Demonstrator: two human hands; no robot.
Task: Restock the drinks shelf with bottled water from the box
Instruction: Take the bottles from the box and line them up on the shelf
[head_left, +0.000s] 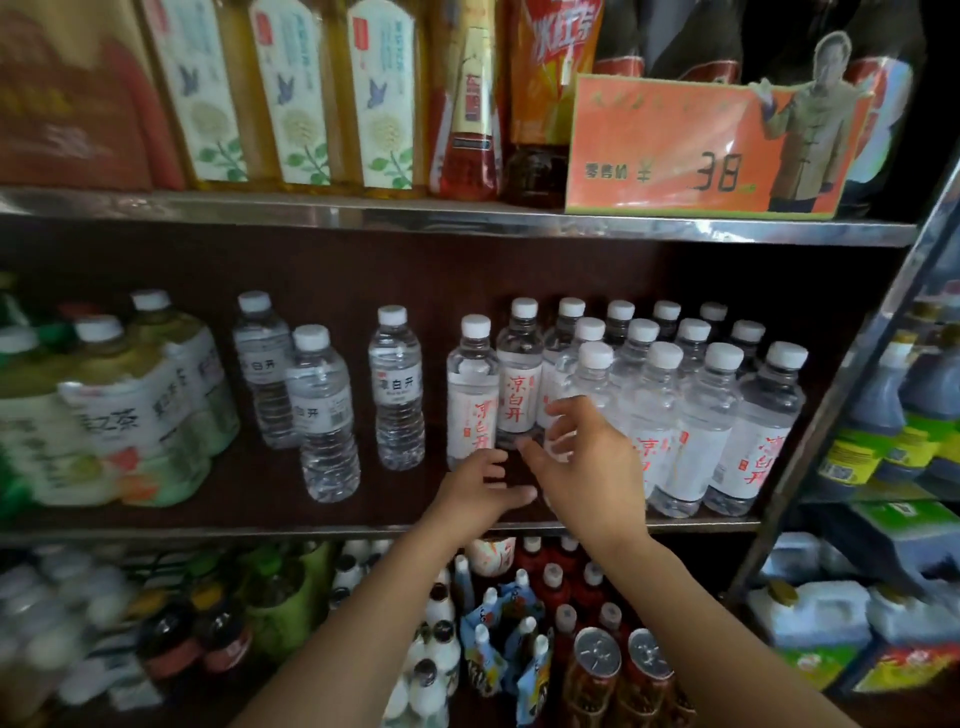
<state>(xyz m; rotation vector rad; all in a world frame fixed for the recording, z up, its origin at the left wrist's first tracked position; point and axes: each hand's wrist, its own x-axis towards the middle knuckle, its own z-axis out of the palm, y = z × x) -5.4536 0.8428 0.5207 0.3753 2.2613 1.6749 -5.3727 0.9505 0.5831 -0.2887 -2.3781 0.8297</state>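
- Forearms, both bare, rise from the bottom edge toward the middle shelf board (363, 527), a dark board with a metal front lip.
- Left hand (480, 491): fingers loosely bent, spread apart, gripping nothing; fingertips just below the base of a clear plastic water bottle with a white cap and red-lettered white label (470, 395).
- Right hand (584, 457): fingers (563, 408) curved and apart, thumb out to the left, in front of the lower part of the front-row bottles. Contact with any bottle cannot be told; no closed grip shows.
- Bottled water: a block of clear white-capped bottles with red-lettered labels (701, 415) stands upright in rows on the right half of the middle shelf, packed touching.
- Left of the block, well spaced: three clear water bottles with grey-lettered labels (397, 389), upright.
- Far left, same shelf: shrink-wrapped packs of green tea bottles (119, 405), blurred.
- Lower shelf, below the hands: red-capped bottles and silver-topped cans (597, 657).
- Top shelf, farthest: tall yellow drink bottles with bird-printed labels (291, 93) and an orange price card reading 38 (670, 156).
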